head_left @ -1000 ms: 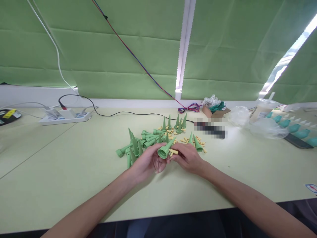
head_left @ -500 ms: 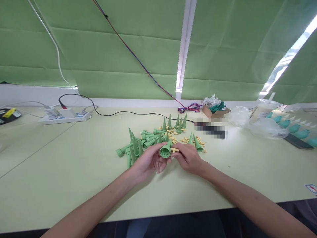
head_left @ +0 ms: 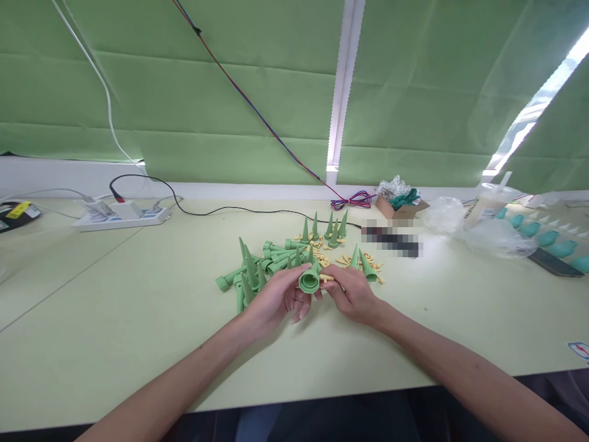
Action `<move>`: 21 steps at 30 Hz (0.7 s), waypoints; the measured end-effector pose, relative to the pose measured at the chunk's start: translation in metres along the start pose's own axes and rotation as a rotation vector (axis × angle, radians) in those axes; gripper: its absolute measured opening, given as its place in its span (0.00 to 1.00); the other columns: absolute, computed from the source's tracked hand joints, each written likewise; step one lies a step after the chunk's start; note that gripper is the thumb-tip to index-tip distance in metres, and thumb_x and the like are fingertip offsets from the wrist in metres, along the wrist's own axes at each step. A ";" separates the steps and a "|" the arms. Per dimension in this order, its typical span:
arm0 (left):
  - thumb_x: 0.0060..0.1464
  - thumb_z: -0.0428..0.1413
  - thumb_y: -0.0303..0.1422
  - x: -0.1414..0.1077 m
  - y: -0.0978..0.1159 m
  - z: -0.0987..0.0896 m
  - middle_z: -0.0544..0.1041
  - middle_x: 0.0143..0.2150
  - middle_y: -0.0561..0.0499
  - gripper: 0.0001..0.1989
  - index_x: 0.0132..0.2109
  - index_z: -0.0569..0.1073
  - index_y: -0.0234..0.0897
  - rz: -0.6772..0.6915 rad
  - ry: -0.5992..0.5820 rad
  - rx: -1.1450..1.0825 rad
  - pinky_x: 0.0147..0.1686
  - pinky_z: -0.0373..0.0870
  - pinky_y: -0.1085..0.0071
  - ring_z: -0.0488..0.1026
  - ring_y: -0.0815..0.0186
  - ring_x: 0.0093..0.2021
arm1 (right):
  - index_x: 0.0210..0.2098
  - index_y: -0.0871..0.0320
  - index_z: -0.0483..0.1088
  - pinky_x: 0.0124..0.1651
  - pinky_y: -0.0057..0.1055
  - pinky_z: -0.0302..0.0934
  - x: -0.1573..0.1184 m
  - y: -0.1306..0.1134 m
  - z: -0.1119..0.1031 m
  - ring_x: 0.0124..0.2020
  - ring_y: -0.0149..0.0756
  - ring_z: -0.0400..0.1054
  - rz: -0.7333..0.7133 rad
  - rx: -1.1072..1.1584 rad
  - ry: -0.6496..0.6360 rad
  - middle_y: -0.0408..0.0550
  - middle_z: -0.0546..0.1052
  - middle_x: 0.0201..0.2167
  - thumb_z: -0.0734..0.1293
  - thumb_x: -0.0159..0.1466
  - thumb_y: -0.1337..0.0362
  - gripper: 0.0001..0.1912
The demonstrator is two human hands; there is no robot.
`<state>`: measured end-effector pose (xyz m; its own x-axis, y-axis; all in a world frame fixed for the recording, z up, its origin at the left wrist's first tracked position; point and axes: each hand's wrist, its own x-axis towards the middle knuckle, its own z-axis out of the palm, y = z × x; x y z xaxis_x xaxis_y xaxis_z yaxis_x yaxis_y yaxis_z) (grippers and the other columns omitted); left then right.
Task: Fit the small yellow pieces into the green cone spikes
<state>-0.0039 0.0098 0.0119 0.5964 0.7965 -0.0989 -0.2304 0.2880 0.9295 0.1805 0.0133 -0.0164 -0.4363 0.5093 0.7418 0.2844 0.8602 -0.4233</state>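
Note:
My left hand is closed on a green plastic cone, whose round hollow end faces me. From the right, my right hand pinches a small yellow plastic valve against the cone's side; how far it sits in the cone is hidden. Just beyond my left hand lies a heap of green cones, some upright and others on their sides. Small yellow pieces are scattered past my right hand, with a tilted green cone among them.
A white power strip stands at the back left, and a black cable runs from it. At the back right are a small cardboard box, a lidded cup, plastic bags, a dark phone and several teal pieces.
The green cone has shifted very slightly to the right in my left hand, toward the yellow valve. Both hands otherwise stay in nearly the same place.

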 end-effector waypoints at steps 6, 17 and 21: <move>0.61 0.53 0.42 -0.001 0.002 0.001 0.76 0.28 0.47 0.19 0.31 0.75 0.29 0.039 -0.013 0.036 0.14 0.60 0.76 0.67 0.72 0.17 | 0.35 0.54 0.63 0.28 0.27 0.57 -0.001 0.000 0.000 0.23 0.30 0.65 0.004 -0.005 -0.004 0.43 0.74 0.25 0.54 0.73 0.61 0.12; 0.60 0.54 0.42 -0.003 0.004 0.004 0.69 0.20 0.52 0.18 0.29 0.71 0.32 0.073 0.002 0.115 0.15 0.62 0.75 0.67 0.70 0.17 | 0.33 0.55 0.63 0.26 0.27 0.56 -0.002 0.002 -0.001 0.21 0.30 0.63 0.000 -0.072 0.031 0.43 0.72 0.23 0.52 0.73 0.60 0.16; 0.59 0.55 0.43 -0.003 0.003 0.003 0.68 0.20 0.52 0.18 0.29 0.70 0.32 0.072 -0.001 0.124 0.15 0.61 0.75 0.66 0.70 0.17 | 0.32 0.55 0.63 0.26 0.27 0.56 -0.002 0.002 -0.001 0.21 0.29 0.62 0.020 -0.049 0.025 0.42 0.72 0.23 0.52 0.73 0.60 0.16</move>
<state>-0.0039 0.0065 0.0166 0.5823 0.8124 -0.0299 -0.1760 0.1619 0.9710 0.1827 0.0142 -0.0190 -0.4086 0.5246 0.7469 0.3341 0.8475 -0.4126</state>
